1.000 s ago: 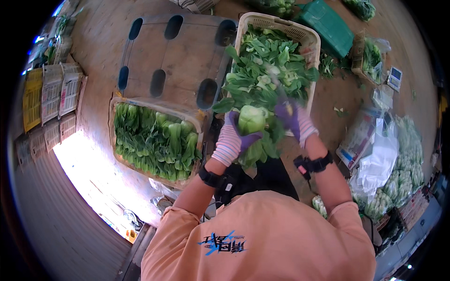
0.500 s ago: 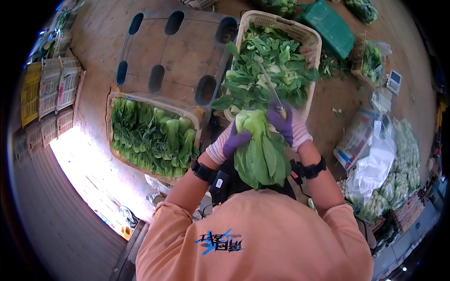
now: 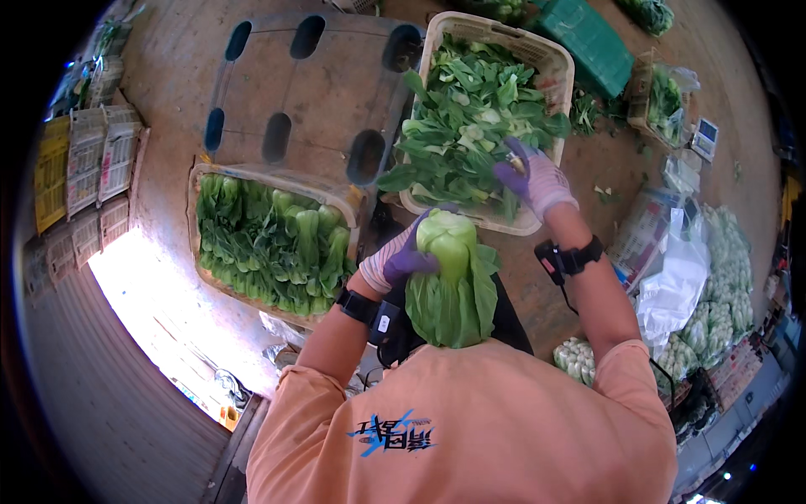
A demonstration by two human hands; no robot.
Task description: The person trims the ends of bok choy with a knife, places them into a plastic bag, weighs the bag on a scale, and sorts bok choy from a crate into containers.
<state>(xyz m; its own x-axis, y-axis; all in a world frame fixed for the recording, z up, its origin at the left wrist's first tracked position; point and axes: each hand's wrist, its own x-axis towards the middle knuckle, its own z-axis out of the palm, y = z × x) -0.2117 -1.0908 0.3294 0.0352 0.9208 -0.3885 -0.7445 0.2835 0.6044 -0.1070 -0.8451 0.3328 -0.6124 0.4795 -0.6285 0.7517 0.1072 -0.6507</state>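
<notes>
My left hand point(image 3: 407, 260), in a purple and striped glove, is closed round a bok choy point(image 3: 456, 252). The bok choy has its pale base up and its green leaves hanging toward my body. Off to the right, over the near right edge of a crate of loose leaves, is my gloved right hand point(image 3: 529, 175). Its fingers are wrapped round a knife point(image 3: 515, 165), whose light handle end shows; I cannot make out the blade. Loose bok choy leaves point(image 3: 470, 118) fill the beige crate point(image 3: 561, 67) in front of me.
At left stands a crate point(image 3: 193, 244) packed with bok choy point(image 3: 277, 244) in rows. Behind it is a brown pallet point(image 3: 327, 84) with oval holes. A green bin point(image 3: 585, 42) sits at the far right, a scale display point(image 3: 705, 139) and bagged vegetables point(image 3: 722, 286) at right.
My right hand has moved right and forward, away from the bok choy. The bok choy has shifted slightly left and nearer in my left hand. The knife blade no longer shows.
</notes>
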